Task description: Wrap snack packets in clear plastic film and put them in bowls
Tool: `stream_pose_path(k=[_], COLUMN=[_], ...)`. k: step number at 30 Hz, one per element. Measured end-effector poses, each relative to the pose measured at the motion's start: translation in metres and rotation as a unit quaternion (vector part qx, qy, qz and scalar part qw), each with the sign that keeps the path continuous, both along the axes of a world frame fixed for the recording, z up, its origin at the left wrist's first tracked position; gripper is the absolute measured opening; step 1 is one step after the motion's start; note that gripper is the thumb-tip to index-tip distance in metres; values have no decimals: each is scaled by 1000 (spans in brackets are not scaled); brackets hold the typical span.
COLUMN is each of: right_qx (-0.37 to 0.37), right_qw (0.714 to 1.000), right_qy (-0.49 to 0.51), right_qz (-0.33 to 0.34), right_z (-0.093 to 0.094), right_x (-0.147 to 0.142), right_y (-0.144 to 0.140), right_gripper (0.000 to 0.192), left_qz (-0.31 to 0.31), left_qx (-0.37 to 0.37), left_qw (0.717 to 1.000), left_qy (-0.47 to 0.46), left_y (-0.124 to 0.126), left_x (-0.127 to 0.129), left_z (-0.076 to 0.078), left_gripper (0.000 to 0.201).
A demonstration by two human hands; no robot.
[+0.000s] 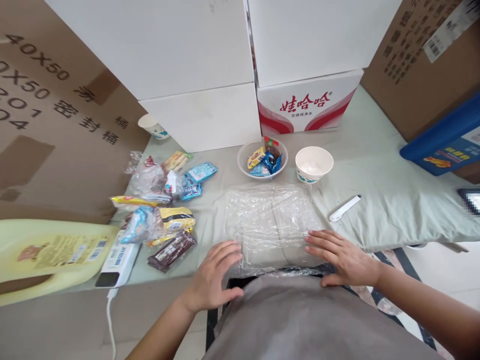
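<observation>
Clear plastic sheet (270, 220) lies flat on the desk (375, 200), centre of the frame, just above the lower edge where the person's grey shirt shows. Left hand (213, 275) rests palm-down on the sheet's lower left corner, fingers spread, gripping nothing. Right hand (343, 257) presses flat on the lower right corner, likewise unclenched. Directly above the sheet: a clear bowl (262, 159) holding wrapped snacks, and just right of it an empty paper cup (314, 164). White spoon (345, 208) lies right of the sheet (apart from it). Snack packets (165, 205) are heaped at left centre. White boxes (202, 60) stand along the top.
</observation>
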State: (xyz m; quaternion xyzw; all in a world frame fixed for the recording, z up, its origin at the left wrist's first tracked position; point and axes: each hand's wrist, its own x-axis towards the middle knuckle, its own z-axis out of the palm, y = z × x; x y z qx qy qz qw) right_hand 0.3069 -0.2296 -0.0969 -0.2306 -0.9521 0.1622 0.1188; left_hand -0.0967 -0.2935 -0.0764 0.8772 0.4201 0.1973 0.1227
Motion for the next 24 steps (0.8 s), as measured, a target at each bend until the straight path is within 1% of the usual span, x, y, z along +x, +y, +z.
stream_pose_path(k=[1, 3, 4, 5, 7, 9, 11, 12, 14, 16, 18, 19, 21, 24], right_qx=[3, 19, 29, 36, 35, 1, -64, -102, -161, -186, -189, -183, -154, -100], right_qw=[1000, 999, 999, 999, 998, 996, 987, 979, 955, 926, 899, 891, 884, 881], right_qy=[-11, -22, -20, -12, 22, 71, 118, 136, 156, 166, 170, 164, 130, 63], right_qz=[0, -15, -24, -31, -44, -60, -90, -116, -193, -285, -356, -382, -421, -458], right_z=[-8, -20, -23, -24, -18, -7, 4, 7, 8, 3, -3, -6, -10, -12], right_x=[4, 8, 8, 6, 1, -6, -12, -14, -21, -29, -40, -45, -54, -61], right_y=[-5, -10, -11, -10, -8, -7, -6, -5, -1, 7, 16, 21, 29, 33], right_gripper=[62, 49, 47, 44, 35, 24, 20, 21, 23, 23, 26, 32, 43, 51], left_qz=[-12, -11, -2, 11, 42, 90, 149, 183, 252, 324, 392, 419, 450, 464], left_qx=[-8, -11, -10, -9, -31, -84, -149, -178, -209, -197, -154, -130, -95, -82], left_qw=[999, 998, 998, 999, 998, 987, 967, 953, 926, 907, 897, 893, 887, 882], left_qy=[32, 69, 63, 38, -35, -99, -144, -163, -189, -183, -133, -100, -46, -21], left_y=[-7, -14, -15, -15, -13, -11, -6, -2, 10, 27, 44, 51, 60, 61], left_x=[-1, -4, -5, -6, -7, -8, -7, -6, -3, 2, 7, 10, 15, 20], left_z=[-5, -16, -19, -21, -19, -12, -4, -1, 1, -1, -7, -11, -18, -25], left_gripper=[49, 31, 27, 25, 21, 17, 17, 18, 21, 23, 27, 30, 37, 48])
